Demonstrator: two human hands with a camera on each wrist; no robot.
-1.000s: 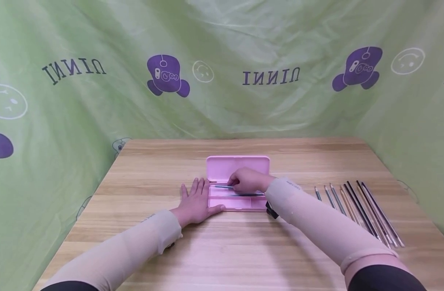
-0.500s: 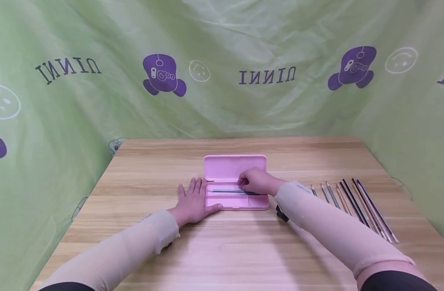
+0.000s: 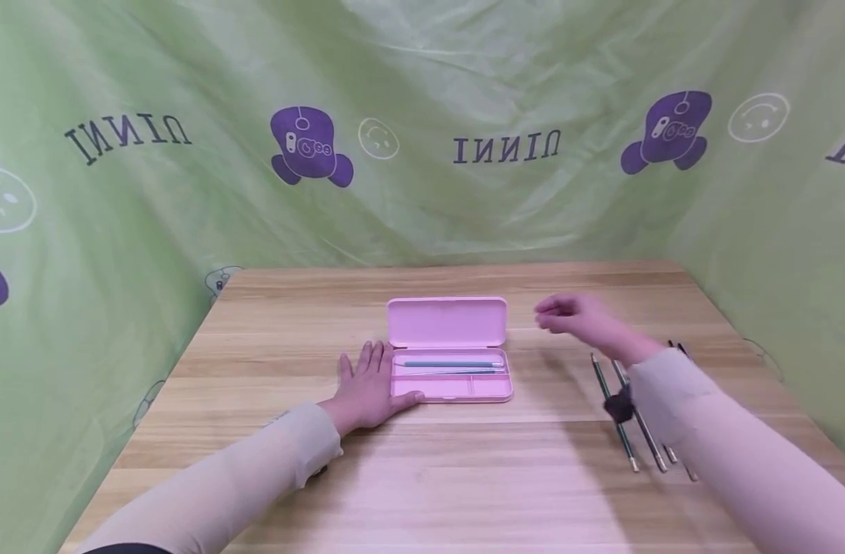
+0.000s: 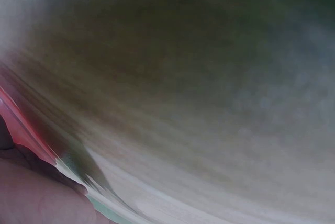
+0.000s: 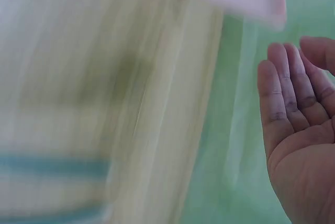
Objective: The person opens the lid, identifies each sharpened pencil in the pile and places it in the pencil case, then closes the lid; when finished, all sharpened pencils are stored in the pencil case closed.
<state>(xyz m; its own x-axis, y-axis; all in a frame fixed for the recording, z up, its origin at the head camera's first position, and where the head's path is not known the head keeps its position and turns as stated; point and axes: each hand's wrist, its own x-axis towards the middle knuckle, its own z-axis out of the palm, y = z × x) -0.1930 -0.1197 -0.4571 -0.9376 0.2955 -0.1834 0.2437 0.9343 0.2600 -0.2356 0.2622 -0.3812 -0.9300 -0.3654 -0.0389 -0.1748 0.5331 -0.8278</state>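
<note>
Fingers of the left hand lie flat beside the open pencil case, steadying it; the right hand hangs empty above the pencils, its sleeve liable to scatter them. Left wrist: blur. Right wrist: fingers loosely open.

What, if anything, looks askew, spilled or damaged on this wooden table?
Nothing stands out. The open pink plastic pencil case sits square with two pencils lying neatly inside; the loose pencils lie roughly parallel on the wooden table.
</note>
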